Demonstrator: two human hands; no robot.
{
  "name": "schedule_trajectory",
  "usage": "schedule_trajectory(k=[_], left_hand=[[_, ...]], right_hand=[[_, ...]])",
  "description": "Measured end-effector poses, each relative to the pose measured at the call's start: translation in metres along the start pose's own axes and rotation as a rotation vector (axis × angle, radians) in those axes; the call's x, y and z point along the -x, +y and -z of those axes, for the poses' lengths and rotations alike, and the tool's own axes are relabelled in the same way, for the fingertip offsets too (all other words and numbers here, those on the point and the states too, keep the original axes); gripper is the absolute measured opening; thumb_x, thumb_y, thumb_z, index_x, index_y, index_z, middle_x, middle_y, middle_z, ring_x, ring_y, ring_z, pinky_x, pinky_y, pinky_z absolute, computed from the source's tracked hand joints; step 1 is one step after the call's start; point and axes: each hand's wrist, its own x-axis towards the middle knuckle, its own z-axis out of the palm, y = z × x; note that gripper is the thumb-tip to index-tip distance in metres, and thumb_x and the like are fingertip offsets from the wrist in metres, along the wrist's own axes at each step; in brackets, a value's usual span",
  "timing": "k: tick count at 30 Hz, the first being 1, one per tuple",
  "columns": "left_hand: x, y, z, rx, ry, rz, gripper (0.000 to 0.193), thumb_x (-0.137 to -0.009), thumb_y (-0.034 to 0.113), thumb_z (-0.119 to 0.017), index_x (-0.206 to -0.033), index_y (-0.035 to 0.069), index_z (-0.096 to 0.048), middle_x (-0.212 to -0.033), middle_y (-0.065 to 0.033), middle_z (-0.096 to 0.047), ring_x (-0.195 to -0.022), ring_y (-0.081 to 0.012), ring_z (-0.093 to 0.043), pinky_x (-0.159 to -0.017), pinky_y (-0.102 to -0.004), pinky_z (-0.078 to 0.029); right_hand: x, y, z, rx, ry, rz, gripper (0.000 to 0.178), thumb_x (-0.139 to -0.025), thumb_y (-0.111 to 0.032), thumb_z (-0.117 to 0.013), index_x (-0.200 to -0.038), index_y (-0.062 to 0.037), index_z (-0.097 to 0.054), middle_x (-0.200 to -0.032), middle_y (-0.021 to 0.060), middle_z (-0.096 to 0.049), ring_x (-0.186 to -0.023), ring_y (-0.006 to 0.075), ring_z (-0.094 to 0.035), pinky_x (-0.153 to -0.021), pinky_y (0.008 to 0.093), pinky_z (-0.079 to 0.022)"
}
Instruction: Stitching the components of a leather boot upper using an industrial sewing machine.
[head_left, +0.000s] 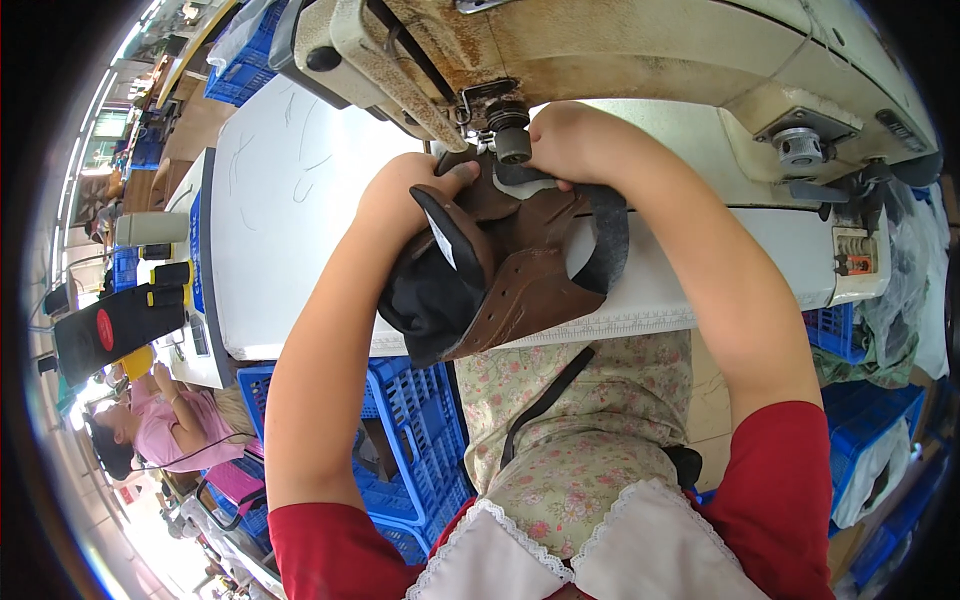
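Both the left hand (405,195) and right hand (560,140) pinch the brown shoe upper (520,275) between them.

A blue plastic crate (415,420) is sitting below my white worktable (290,200) at lower centre, while another person in pink (160,425) is sitting at lower left.

Sewing machine (640,60): upper body cut off by top edge; needle point hidden behind brown shoe upper (520,275). Right hand (565,140): fingertips tucked under the leather. Blue crate (415,450): contents obscured by left forearm.
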Motion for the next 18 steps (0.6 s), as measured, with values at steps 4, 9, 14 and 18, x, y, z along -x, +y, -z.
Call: schedule_trajectory(k=[4, 9, 14, 18], left_hand=[[0.001, -0.002, -0.001, 0.042, 0.008, 0.031, 0.057, -0.085, 0.055, -0.061, -0.086, -0.001, -0.073, -0.08, -0.0212, -0.069, -0.077, -0.0346, -0.068, -0.075, -0.042, -0.051], [0.001, -0.003, -0.001, 0.041, 0.021, 0.03, 0.058, -0.086, 0.055, -0.06, -0.085, -0.001, -0.073, -0.081, -0.0218, -0.069, -0.078, -0.0355, -0.068, -0.076, -0.0423, -0.051], [0.001, 0.0, 0.0, -0.005, 0.005, 0.014, 0.06, -0.086, 0.056, -0.059, -0.086, -0.002, -0.073, -0.082, -0.023, -0.07, -0.08, -0.0364, -0.069, -0.078, -0.043, -0.052], [-0.002, -0.006, -0.005, 0.004, 0.033, 0.015, 0.061, -0.086, 0.056, -0.058, -0.086, -0.002, -0.073, -0.082, -0.0224, -0.07, -0.079, -0.0362, -0.069, -0.077, -0.0428, -0.052]], right_hand=[[0.01, 0.003, -0.021, 0.145, 0.217, 0.073, 0.028, -0.08, -0.031, -0.064, -0.075, -0.0038, -0.069, -0.069, 0.0141, -0.066, -0.065, 0.027, -0.065, -0.066, 0.039, -0.051], [0.016, 0.003, -0.03, 0.14, 0.312, 0.111, 0.031, -0.078, -0.032, -0.064, -0.076, -0.0017, -0.069, -0.079, 0.018, -0.068, -0.079, 0.0351, -0.066, -0.072, 0.044, -0.052], [0.018, 0.007, -0.035, 0.076, 0.393, 0.128, 0.032, -0.078, -0.032, -0.064, -0.077, -0.0007, -0.069, -0.079, 0.0193, -0.068, -0.078, 0.0361, -0.066, -0.073, 0.0435, -0.052], [0.018, 0.008, -0.034, 0.042, 0.361, 0.113, 0.032, -0.078, -0.031, -0.063, -0.077, 0.0001, -0.069, -0.08, 0.0206, -0.067, -0.079, 0.037, -0.066, -0.073, 0.0441, -0.052]])
